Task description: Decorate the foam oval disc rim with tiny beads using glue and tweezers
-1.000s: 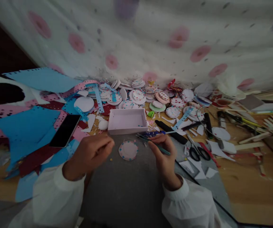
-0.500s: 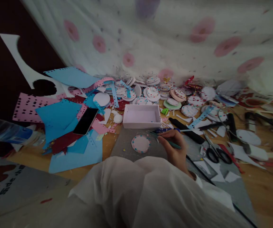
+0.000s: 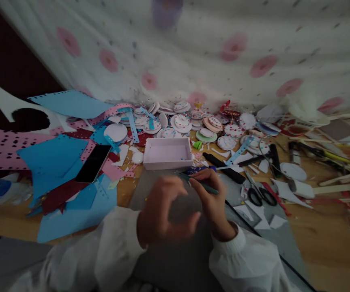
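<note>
My left hand (image 3: 159, 211) is raised over the grey mat (image 3: 144, 182), blurred, its thumb and fingers curved well apart with nothing visible between them. To its right, my right hand (image 3: 209, 194) pinches a slim dark green pen-like tool (image 3: 209, 188). The tool's thin tip points left, just in front of the white open box (image 3: 168, 164). A few tiny coloured bits lie inside that box. The round white disc with coloured dots cannot be seen on the mat now; whether my left hand covers it, I cannot tell.
Dotted white discs (image 3: 181, 121) are heaped behind the box. Blue foam sheets (image 3: 53, 156) and a phone (image 3: 93, 163) lie left. Scissors (image 3: 260, 192), a black marker-like stick (image 3: 223, 167) and wooden sticks (image 3: 339, 190) are at right. A flowered curtain (image 3: 193, 52) hangs behind.
My left hand has come into view over the mat, and the dotted disc is out of sight. The view has shifted right. My right hand still holds the green tool.
</note>
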Motion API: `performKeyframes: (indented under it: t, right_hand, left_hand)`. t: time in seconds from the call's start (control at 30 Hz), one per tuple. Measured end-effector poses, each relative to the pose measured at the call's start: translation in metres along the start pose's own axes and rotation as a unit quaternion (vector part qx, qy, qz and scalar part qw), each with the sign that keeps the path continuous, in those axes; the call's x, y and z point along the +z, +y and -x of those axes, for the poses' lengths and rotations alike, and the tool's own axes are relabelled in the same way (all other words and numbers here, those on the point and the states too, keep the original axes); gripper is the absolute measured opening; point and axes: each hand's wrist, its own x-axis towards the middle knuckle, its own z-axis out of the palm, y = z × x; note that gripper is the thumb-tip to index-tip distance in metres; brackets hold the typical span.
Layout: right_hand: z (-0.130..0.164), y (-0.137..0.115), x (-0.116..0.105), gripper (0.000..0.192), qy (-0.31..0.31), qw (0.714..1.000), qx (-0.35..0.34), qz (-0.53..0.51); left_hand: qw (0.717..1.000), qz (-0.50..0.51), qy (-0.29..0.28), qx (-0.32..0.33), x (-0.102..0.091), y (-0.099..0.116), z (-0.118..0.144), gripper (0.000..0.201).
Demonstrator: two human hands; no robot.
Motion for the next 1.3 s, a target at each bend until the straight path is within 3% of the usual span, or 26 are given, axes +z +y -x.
performKeyframes:
  t: [0.1, 0.17, 0.3, 0.47, 0.63, 0.77, 0.83, 0.9, 1.0, 1.07, 1.17, 1.23, 1.3]
  right_hand:
    - [0.001, 0.0, 0.001, 0.01, -0.003, 1.0, 0.005, -0.005]
    - [0.002, 0.0, 0.001, 0.01, -0.005, 1.0, 0.008, -0.009]
    - [-0.001, 0.001, -0.003, 0.012, 0.011, 0.997, 0.018, -0.073]
    - [-0.018, 0.0, -0.018, 0.012, 0.087, 0.97, 0.051, -0.222]
    - [-0.034, 0.001, -0.037, 0.016, 0.123, 0.952, 0.07, -0.271]
    - [-0.041, -0.005, -0.048, 0.002, 0.138, 0.964, -0.004, -0.227]
    - [-0.042, -0.008, -0.049, 0.01, 0.132, 0.972, -0.04, -0.191]
    - [-0.04, -0.009, -0.047, 0.014, 0.087, 0.986, -0.048, -0.136]
    - [-0.031, -0.003, -0.037, 0.02, -0.052, 0.997, -0.05, 0.042]
    - [-0.024, 0.004, -0.029, 0.026, -0.16, 0.962, -0.098, 0.196]
    - [-0.014, 0.01, -0.02, 0.033, -0.293, 0.878, -0.183, 0.331]
    - [-0.01, 0.011, -0.019, 0.034, -0.329, 0.844, -0.219, 0.362]
    - [-0.009, 0.009, -0.02, 0.034, -0.31, 0.841, -0.237, 0.376]
  left_hand:
    - [0.999, -0.041, 0.01, 0.01, -0.002, -0.033, -0.011, 0.081]
    - [0.996, -0.078, -0.052, -0.007, 0.0, -0.05, -0.013, 0.092]
    - [0.982, -0.097, -0.159, -0.021, 0.006, -0.069, -0.006, 0.071]
    - [0.979, -0.08, -0.185, -0.027, -0.002, -0.076, 0.003, 0.043]
    - [0.97, -0.072, -0.232, -0.03, -0.009, -0.077, 0.01, 0.048]
    - [0.964, -0.067, -0.255, -0.025, -0.009, -0.076, 0.011, 0.05]
    - [0.964, -0.049, -0.258, -0.027, -0.012, -0.076, 0.011, 0.054]
    - [0.969, -0.019, -0.244, -0.04, -0.019, -0.075, 0.01, 0.058]
    - [0.973, 0.045, -0.188, -0.124, -0.031, -0.072, 0.0, 0.049]
    - [0.956, 0.104, -0.152, -0.23, -0.036, -0.068, -0.01, 0.033]
    - [0.901, 0.172, -0.187, -0.351, -0.035, -0.062, -0.025, 0.037]
    - [0.876, 0.2, -0.209, -0.385, -0.03, -0.059, -0.03, 0.036]
    - [0.853, 0.232, -0.22, -0.413, -0.026, -0.058, -0.032, 0.03]
